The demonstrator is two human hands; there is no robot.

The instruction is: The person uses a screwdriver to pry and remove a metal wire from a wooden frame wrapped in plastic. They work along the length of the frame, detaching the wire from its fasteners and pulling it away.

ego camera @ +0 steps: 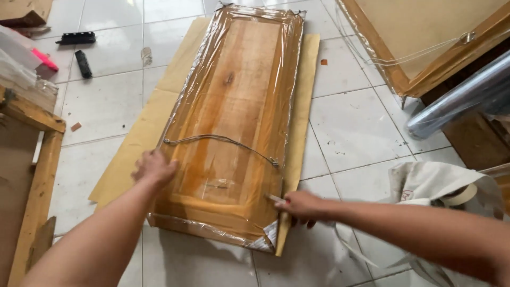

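Head view looked down on a white tiled floor (356,122), where a wooden panel (234,122) wrapped in clear plastic film lay on a sheet of brown cardboard (133,143). A wire (220,140) ran across the panel's lower half. The left hand (154,167) rested on the panel's left edge, fingers curled loosely over it, gripping nothing. The right hand (303,206) sat at the panel's lower right edge, fingers closed on a small blade-like tool (274,199) whose tip touched the film. Another wrapped frame (419,42) and a roll of film (462,95) lay to the right, a wooden frame (37,175) to the left; bare tiles lay open near the panel's bottom edge.
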